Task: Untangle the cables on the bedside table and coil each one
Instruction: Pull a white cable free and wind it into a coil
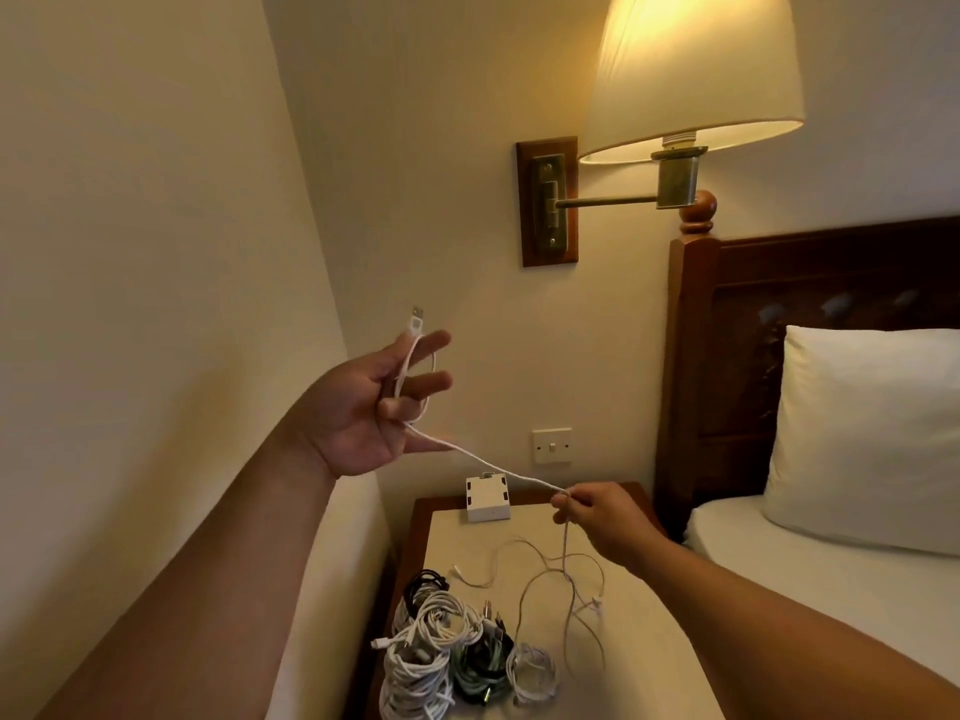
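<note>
Bed (pixel 810 579) hems the right side, wall (pixel 156 252) the left, lamp (pixel 693 75) overhead. Table (pixel 639 641) between them: back half mostly bare up to a white box (pixel 487 498) at the far edge, front-left corner crowded with coiled bundles (pixel 441 652). My left hand (pixel 363 407) is raised well above it, fingers spread, white cable (pixel 483 462) looped round them (plug poking up). My right hand (pixel 597 517) pinches the same cable lower down; its thin loose tail drops onto the table.
</note>
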